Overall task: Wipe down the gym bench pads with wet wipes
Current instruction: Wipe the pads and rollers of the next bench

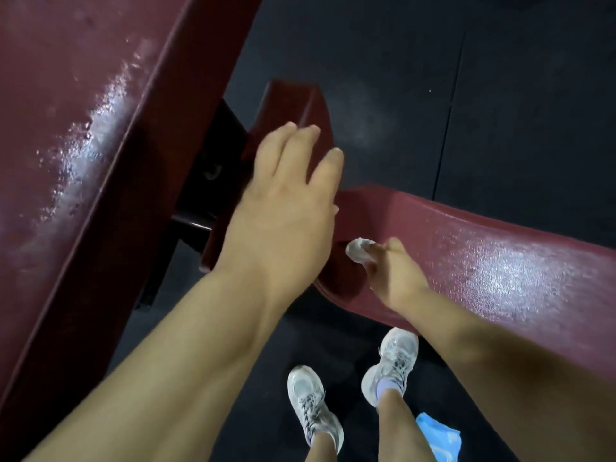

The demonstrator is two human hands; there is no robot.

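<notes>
In the head view, the right hand [393, 278] is pinching a balled wet wipe [359, 251] against the near end of the right pad [500, 261], whose top is shining wet. The left hand [290, 201] is lying spread, fingers straight, over the small middle pad [290, 98], seemingly bracing. The large left pad [83, 145] is glistening too. The end corner and side face are probably needing attention now. Opening the wipe out flatter would be covering more, with firm overlapping strokes going round the edge.
</notes>
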